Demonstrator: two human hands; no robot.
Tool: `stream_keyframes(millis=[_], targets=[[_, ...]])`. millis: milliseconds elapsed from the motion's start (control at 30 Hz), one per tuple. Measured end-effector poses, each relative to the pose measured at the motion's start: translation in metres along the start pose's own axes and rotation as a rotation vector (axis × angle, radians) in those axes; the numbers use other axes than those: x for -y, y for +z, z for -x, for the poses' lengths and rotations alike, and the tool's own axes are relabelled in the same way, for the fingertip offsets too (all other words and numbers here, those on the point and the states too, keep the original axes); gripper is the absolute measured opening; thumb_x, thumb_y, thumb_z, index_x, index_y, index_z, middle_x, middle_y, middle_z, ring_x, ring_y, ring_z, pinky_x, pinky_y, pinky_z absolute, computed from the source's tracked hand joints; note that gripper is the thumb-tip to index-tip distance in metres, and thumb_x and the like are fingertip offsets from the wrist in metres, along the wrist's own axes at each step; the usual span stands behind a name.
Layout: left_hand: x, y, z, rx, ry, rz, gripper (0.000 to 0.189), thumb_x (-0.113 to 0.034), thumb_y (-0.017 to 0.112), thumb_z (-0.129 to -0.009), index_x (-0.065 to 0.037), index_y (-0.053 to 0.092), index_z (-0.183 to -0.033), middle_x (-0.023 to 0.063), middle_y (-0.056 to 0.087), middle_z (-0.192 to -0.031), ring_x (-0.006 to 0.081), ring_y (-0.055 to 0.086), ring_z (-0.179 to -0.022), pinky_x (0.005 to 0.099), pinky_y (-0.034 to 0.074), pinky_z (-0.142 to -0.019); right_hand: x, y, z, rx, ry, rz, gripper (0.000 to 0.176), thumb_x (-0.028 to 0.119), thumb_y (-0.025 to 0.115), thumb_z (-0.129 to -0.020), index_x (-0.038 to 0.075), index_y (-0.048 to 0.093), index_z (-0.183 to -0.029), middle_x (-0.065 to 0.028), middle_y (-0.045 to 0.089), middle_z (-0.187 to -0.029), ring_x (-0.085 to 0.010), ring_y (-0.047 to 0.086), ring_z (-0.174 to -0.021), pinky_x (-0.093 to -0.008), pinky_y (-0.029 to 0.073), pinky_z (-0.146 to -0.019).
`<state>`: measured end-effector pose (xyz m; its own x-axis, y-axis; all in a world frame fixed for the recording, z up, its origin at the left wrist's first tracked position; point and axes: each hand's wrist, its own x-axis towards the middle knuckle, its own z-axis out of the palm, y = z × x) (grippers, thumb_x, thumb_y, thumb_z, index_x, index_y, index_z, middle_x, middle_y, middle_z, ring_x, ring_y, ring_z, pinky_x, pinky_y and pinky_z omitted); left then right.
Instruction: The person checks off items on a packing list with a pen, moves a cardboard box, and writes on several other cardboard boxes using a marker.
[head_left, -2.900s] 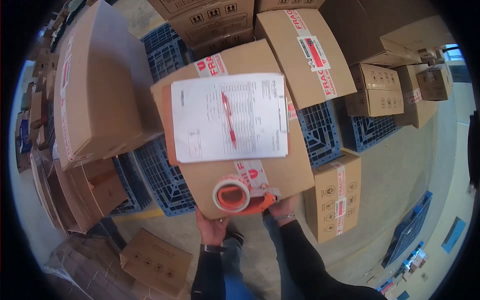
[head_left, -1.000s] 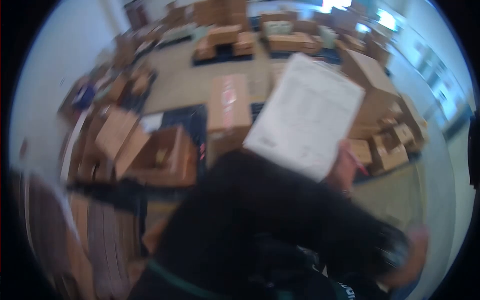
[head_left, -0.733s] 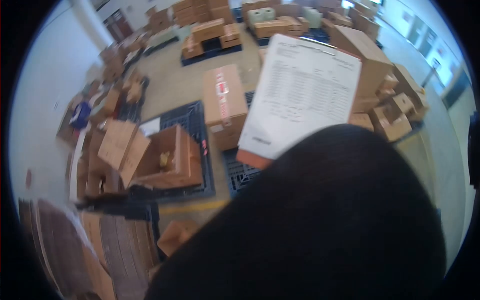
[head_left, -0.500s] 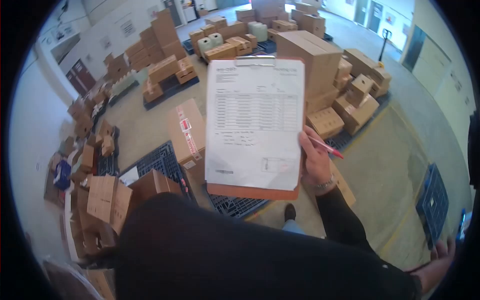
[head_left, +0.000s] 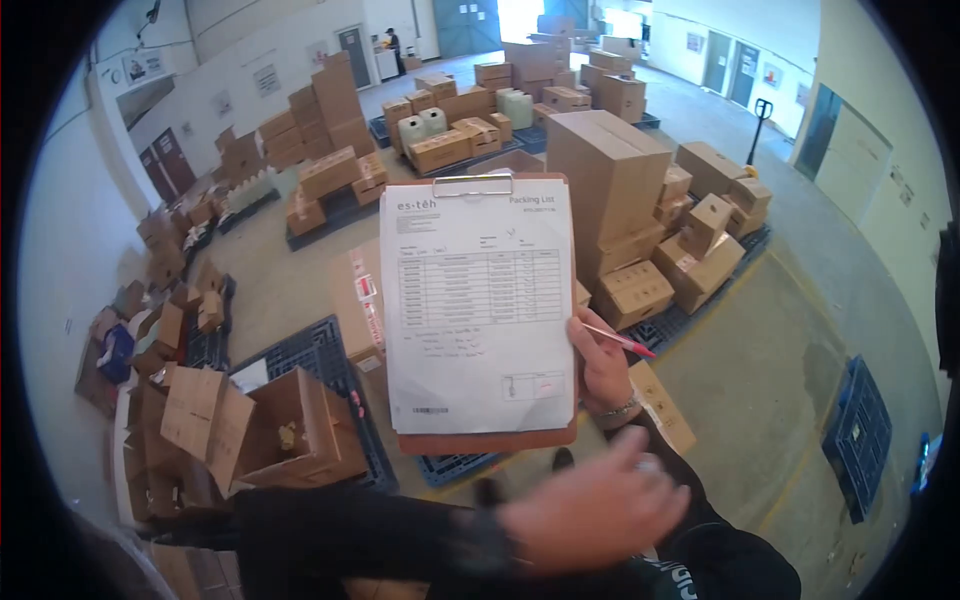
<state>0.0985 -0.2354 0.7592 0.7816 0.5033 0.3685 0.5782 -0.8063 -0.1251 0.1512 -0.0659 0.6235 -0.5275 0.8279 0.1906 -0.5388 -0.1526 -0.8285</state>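
My right hand [head_left: 606, 375] is closed on the right edge of a brown clipboard [head_left: 490, 443], with a red-tipped pen [head_left: 625, 342] between its fingers. A printed packing list [head_left: 480, 300] lies under the metal clip [head_left: 473, 186], with handwritten lines below its table and a small stamped box low on the right. My left hand [head_left: 600, 500] is in front of my right forearm, below the clipboard and apart from it. Motion smears its fingers, so I cannot make out whether they hold anything.
An opened carton [head_left: 310, 430] stands at the left by a dark plastic pallet [head_left: 325, 350]. A tall carton [head_left: 605, 180] and smaller boxes [head_left: 640, 290] stand on the right. Another pallet [head_left: 858, 440] leans at far right. A pallet jack [head_left: 758, 135] and a person [head_left: 393, 50] are farther back.
My left hand has swung from the far right back to the middle, below the clipboard. The clipboard sits lower and farther left in view, and the opened carton is now less covered.
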Motion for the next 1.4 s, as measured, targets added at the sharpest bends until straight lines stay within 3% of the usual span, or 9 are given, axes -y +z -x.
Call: stream_keyframes(millis=[100,200,300,433,533,767,900,1167,1400], targets=[[0.026,-0.035,0.071,-0.377,-0.343,-0.098,0.037,-0.033,0.071,-0.083,-0.009,0.065,-0.11,0.0034,0.065,-0.096,0.0211,0.064,-0.089,0.0419,0.048,-0.09,0.005,-0.003,0.007,0.064,0.029,-0.033,0.033,0.018,0.053,-0.101,-0.004,0.054,-0.126,-0.0106,0.064,-0.117,-0.0137,0.06,-0.106,-0.0271,0.049,-0.092],[0.038,-0.007,0.147,-1.017,-1.126,0.066,0.063,-0.036,0.07,-0.083,-0.003,0.05,-0.133,0.0093,0.059,-0.117,0.0238,0.057,-0.108,0.0395,0.045,-0.096,0.014,-0.007,0.028,0.098,0.112,-0.022,0.034,0.018,0.053,-0.102,-0.005,0.053,-0.127,-0.0111,0.064,-0.118,-0.0138,0.06,-0.107,-0.0266,0.048,-0.093],[0.028,0.001,0.183,-1.256,-1.024,1.232,0.065,-0.033,0.063,-0.091,0.0,0.039,-0.142,0.0112,0.054,-0.13,0.0226,0.052,-0.12,0.0393,0.043,-0.1,0.01,-0.004,0.045,0.129,0.151,0.042,0.034,0.017,0.052,-0.102,-0.005,0.053,-0.127,-0.0114,0.063,-0.118,-0.0138,0.06,-0.108,-0.027,0.048,-0.093],[0.024,0.031,0.198,-1.184,-1.013,1.679,0.051,-0.022,0.052,-0.099,0.002,0.039,-0.142,0.0132,0.05,-0.14,0.0225,0.051,-0.127,0.0361,0.043,-0.104,0.015,0.013,0.052,0.179,0.214,0.037,0.032,0.016,0.051,-0.102,-0.005,0.054,-0.126,-0.0111,0.064,-0.117,-0.0138,0.06,-0.107,-0.0272,0.047,-0.093],[0.021,0.033,0.186,-1.139,-1.197,1.526,0.047,-0.019,0.051,-0.1,0.003,0.041,-0.14,0.0132,0.054,-0.136,0.0224,0.056,-0.121,0.0345,0.046,-0.101,0.025,0.009,0.046,0.168,0.192,0.151,0.034,0.02,0.049,-0.103,-0.005,0.054,-0.125,-0.0109,0.064,-0.116,-0.0145,0.059,-0.107,-0.0278,0.046,-0.093],[0.005,0.028,0.157,-1.286,-1.178,1.47,0.04,-0.013,0.049,-0.1,0.007,0.047,-0.134,0.0178,0.059,-0.128,0.0233,0.061,-0.114,0.0346,0.049,-0.098,0.052,0.014,0.02,-0.036,-0.378,0.1,0.032,0.028,0.043,-0.104,0.0,0.05,-0.115,-0.0078,0.059,-0.094,-0.0121,0.052,-0.083,-0.0267,0.043,-0.078],[0.001,0.016,0.141,-1.272,-1.178,1.413,0.039,-0.013,0.049,-0.1,0.008,0.048,-0.132,0.0192,0.061,-0.126,0.0242,0.061,-0.113,0.0348,0.049,-0.097,0.085,0.032,0.016,0.175,-0.647,0.471,0.036,0.032,0.046,-0.102,-0.002,0.054,-0.111,-0.0094,0.06,-0.094,-0.0131,0.054,-0.081,-0.0267,0.044,-0.075],[-0.01,0.019,0.138,-1.35,-1.162,1.378,0.04,-0.013,0.049,-0.097,0.009,0.049,-0.13,0.0199,0.062,-0.124,0.0249,0.063,-0.11,0.0357,0.051,-0.094,0.076,0.061,0.027,0.121,-0.633,0.409,0.029,0.022,0.056,-0.098,-0.001,0.057,-0.08,-0.0116,0.065,-0.077,-0.0148,0.061,-0.069,-0.0276,0.047,-0.066],[-0.016,0.027,0.147,-1.302,-1.174,1.371,0.052,-0.024,0.044,-0.098,0.006,0.037,-0.139,0.0224,0.056,-0.13,0.0301,0.061,-0.115,0.0413,0.053,-0.095,0.084,0.055,0.022,0.176,-0.716,0.733,0.023,0.008,0.059,-0.095,0.001,0.05,-0.076,-0.0092,0.064,-0.071,-0.0094,0.056,-0.061,-0.0232,0.045,-0.058]])
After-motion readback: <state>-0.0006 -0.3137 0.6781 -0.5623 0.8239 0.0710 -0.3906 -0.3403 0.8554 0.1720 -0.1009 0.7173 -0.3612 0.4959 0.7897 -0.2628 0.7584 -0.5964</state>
